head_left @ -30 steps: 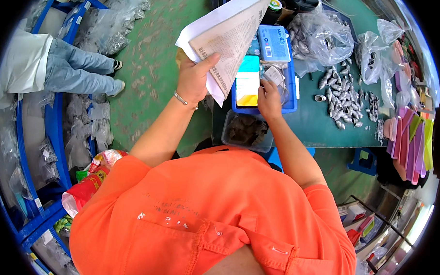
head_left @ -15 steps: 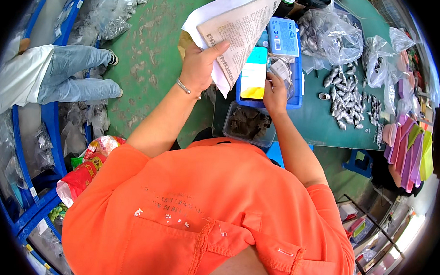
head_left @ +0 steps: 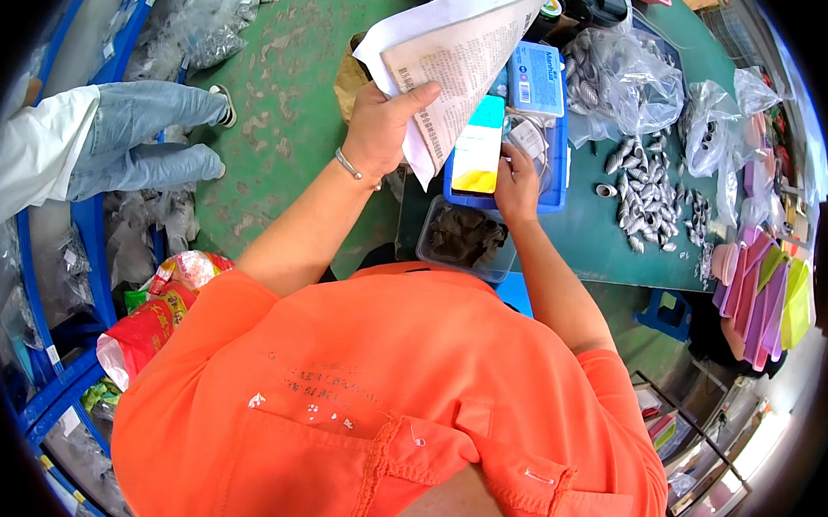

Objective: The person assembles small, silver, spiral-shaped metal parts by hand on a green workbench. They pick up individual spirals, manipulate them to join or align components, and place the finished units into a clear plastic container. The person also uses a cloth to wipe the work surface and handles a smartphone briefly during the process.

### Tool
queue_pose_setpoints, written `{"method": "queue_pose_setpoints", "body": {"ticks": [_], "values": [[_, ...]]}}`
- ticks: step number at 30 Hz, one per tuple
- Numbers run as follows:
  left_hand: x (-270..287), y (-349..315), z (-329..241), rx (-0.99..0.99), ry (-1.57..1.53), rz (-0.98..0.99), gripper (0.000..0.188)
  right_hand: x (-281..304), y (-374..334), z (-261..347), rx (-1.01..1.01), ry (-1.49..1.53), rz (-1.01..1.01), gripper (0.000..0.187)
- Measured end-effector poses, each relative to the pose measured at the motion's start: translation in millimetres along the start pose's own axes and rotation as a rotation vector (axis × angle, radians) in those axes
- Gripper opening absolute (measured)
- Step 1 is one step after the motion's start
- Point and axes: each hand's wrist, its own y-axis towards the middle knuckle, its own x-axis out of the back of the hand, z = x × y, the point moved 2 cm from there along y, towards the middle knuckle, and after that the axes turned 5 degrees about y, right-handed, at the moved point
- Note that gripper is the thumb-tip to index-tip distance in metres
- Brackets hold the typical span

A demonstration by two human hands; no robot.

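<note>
In the head view, I saw the person's left hand (head_left: 382, 130) pinching a folded newspaper (head_left: 466, 64) with white paper behind it, thumb on the print. The right hand (head_left: 517, 185) met the right edge of a phone (head_left: 479, 142), its fingers curled close; I couldn't tell whether they gripped it. The phone, its screen lit, was over the left part of a blue tray (head_left: 548, 204). Silvery ridged pieces (head_left: 647, 189) lay piled right of the tray on the green table (head_left: 606, 256).
</note>
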Motion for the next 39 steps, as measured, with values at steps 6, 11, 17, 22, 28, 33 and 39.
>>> {"method": "queue_pose_setpoints", "body": {"ticks": [6,11,17,22,28,33,39], "values": [[-2.1,-1.3,0.0,-0.002,0.008,0.005,0.03,-1.0,-4.6,7.9,-0.068,-0.045,0.068,0.034],[-3.9,-2.1,1.5,0.003,0.022,-0.008,0.03,-3.8,-4.7,7.3,-0.062,-0.079,0.09,0.049],[-2.2,-3.2,3.0,0.029,0.067,0.016,0.037,-4.1,13.3,7.6,-0.153,-0.125,0.1,0.039],[-3.2,-3.2,2.9,0.025,0.063,0.012,0.037,-0.5,31.2,2.8,-0.166,-0.104,-0.008,0.04],[-5.7,-4.0,5.3,-0.003,0.026,-0.029,0.031,-1.5,17.1,-3.4,-0.202,0.117,0.134,0.038],[-7.9,-3.2,3.2,0.002,0.043,-0.033,0.028,-5.4,13.3,0.5,-0.164,-0.019,0.151,0.062],[-6.4,-3.8,3.7,0.007,0.085,-0.041,0.028,-14.3,9.1,20.3,-0.159,-0.259,0.039,0.064]]}}
